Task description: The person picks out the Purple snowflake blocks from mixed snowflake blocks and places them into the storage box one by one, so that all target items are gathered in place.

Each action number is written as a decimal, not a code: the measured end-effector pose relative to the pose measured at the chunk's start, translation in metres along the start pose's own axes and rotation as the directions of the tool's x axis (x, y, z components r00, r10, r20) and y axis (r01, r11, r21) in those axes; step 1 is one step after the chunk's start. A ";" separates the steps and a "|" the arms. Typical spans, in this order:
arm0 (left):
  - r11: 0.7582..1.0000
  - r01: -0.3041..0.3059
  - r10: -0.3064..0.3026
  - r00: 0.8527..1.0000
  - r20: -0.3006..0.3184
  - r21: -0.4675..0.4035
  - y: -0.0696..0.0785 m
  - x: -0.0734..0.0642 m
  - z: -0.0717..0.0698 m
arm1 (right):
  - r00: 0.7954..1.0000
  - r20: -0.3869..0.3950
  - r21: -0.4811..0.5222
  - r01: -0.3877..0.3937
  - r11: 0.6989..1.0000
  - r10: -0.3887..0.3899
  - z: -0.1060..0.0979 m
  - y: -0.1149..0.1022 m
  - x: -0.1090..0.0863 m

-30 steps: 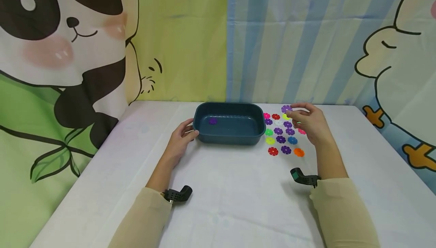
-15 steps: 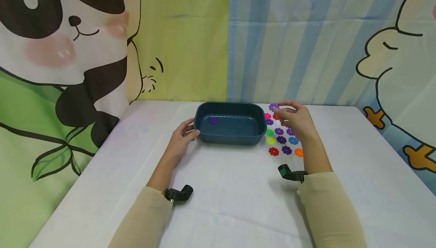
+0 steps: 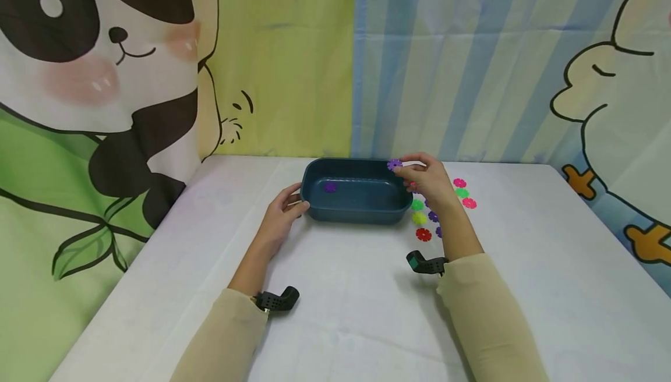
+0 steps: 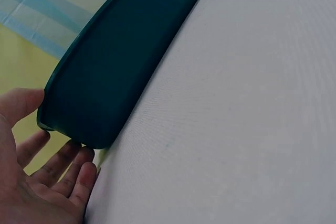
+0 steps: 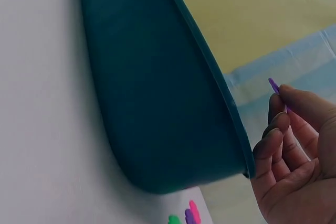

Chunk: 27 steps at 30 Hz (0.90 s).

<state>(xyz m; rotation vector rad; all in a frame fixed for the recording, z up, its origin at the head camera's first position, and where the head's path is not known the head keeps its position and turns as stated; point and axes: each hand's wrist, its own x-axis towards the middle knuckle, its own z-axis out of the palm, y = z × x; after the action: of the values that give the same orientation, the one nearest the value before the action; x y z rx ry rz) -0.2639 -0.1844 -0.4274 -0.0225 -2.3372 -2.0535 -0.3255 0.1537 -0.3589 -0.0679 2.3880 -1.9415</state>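
A dark teal plastic bin (image 3: 356,215) stands on the white table. At its left end, my left hand (image 3: 278,219) holds the wall, thumb at the near corner and fingers around the side; the left wrist view shows the thumb against the rim. Between thumb and fingers, my right hand (image 3: 428,183) pinches a purple flower-shaped plastic disc (image 3: 394,165), raised over the bin's right end. The right wrist view shows that disc edge-on at the fingertips. Another purple disc (image 3: 330,187) lies inside the bin toward its left.
To the right of the bin lie several loose discs, including a red disc (image 3: 423,234), a yellow disc (image 3: 419,218) and a pink disc (image 3: 469,203). My right hand and forearm hide others. A printed curtain (image 3: 293,79) hangs behind the table.
My right hand has moved left with the pinched purple disc, from above the loose discs to above the bin's right end. My left hand stays at the bin.
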 end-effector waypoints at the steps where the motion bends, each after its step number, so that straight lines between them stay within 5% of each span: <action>1: 1.000 0.003 -0.003 1.000 0.000 -0.003 0.000 0.000 0.001 | 1.000 0.003 0.000 0.003 1.000 -0.003 0.002 -0.001 0.001; 13: 1.000 0.013 -0.013 1.000 0.010 -0.009 0.004 0.000 0.000 | 0.998 0.058 0.007 0.032 0.999 -0.032 0.030 -0.011 0.016; 27: 1.000 0.015 -0.015 1.000 -0.001 -0.012 -0.002 0.002 -0.001 | 0.995 0.098 0.065 -0.032 0.997 0.026 0.070 -0.014 0.029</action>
<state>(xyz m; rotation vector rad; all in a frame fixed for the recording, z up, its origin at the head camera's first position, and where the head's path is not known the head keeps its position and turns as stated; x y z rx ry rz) -0.2659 -0.1855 -0.4294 -0.0045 -2.3314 -2.0743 -0.3487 0.0807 -0.3603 -0.1205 2.2497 -1.9552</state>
